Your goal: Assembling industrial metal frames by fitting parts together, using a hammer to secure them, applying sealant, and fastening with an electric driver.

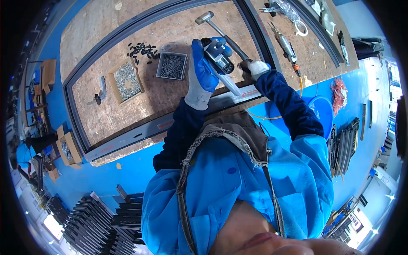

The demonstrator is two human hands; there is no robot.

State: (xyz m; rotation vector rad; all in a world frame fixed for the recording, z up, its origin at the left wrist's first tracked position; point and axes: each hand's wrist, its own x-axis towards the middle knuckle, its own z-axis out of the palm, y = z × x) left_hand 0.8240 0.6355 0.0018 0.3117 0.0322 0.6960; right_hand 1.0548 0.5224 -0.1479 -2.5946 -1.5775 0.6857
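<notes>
My left hand (201, 80), in a blue and white glove, is closed round a black and silver metal fitting (219, 57); its exact kind I cannot make out. A clear plastic strip or bag (230, 85) hangs below the fitting. In a pale, worn glove, my right hand (257, 69) grips the handle end of a hammer (229, 40), its fingers partly hidden. The hammer's metal head points away to the upper left, beyond the fitting. Both hands are over the near side of a dark metal frame (119, 146) lying on the wooden bench (163, 112).
Inside the frame are two boxes of screws (127, 80) (172, 66), loose black plastic pieces (143, 50) and a bent metal handle (102, 89). To the right lies an air screwdriver (286, 47) with an orange hose. A blue bin (321, 112) stands by the bench's near right edge.
</notes>
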